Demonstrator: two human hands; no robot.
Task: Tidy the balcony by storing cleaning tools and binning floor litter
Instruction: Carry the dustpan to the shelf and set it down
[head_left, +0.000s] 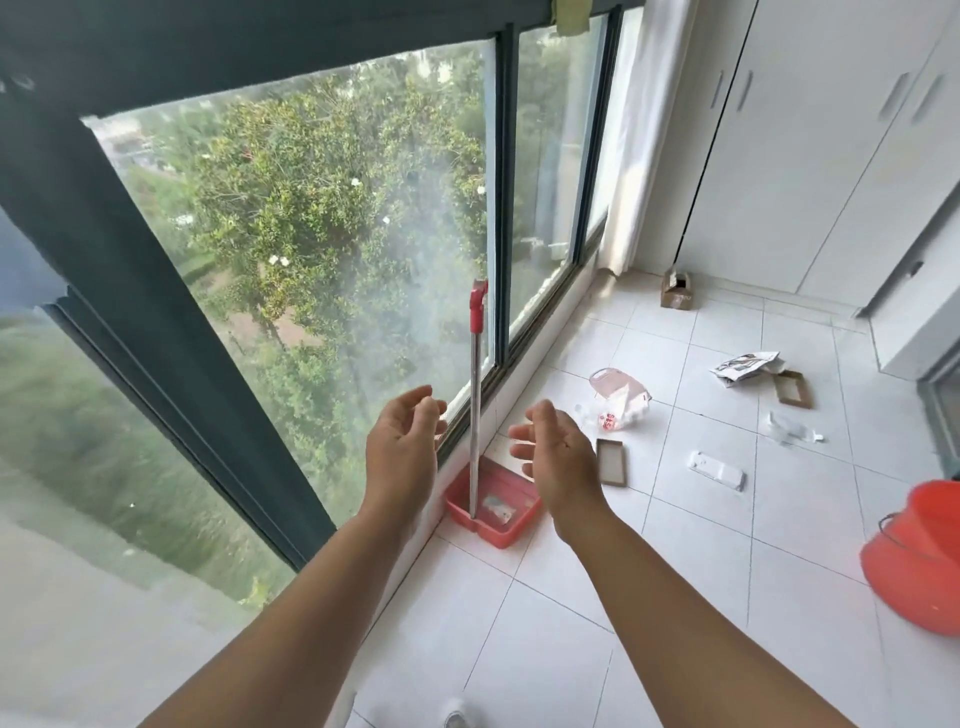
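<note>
Red plastic dustpan (498, 512) with its upright metal handle (475, 415) stands between our left hand (402, 441) and right hand (558, 449), both loosely spread, gripping nothing.

A big window (291, 249) with a dark frame (130, 291) looks onto green trees (322, 208). A white curtain (644, 130) hangs at its far end — beside tall white cupboards (810, 145). The floor (675, 597) is white tile — thin dark joints between.

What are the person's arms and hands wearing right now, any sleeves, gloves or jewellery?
Nothing is worn that shows: the left hand and right hand are bare, without gloves, rings or a watch, and both forearms are bare, with no sleeve in view.
</note>
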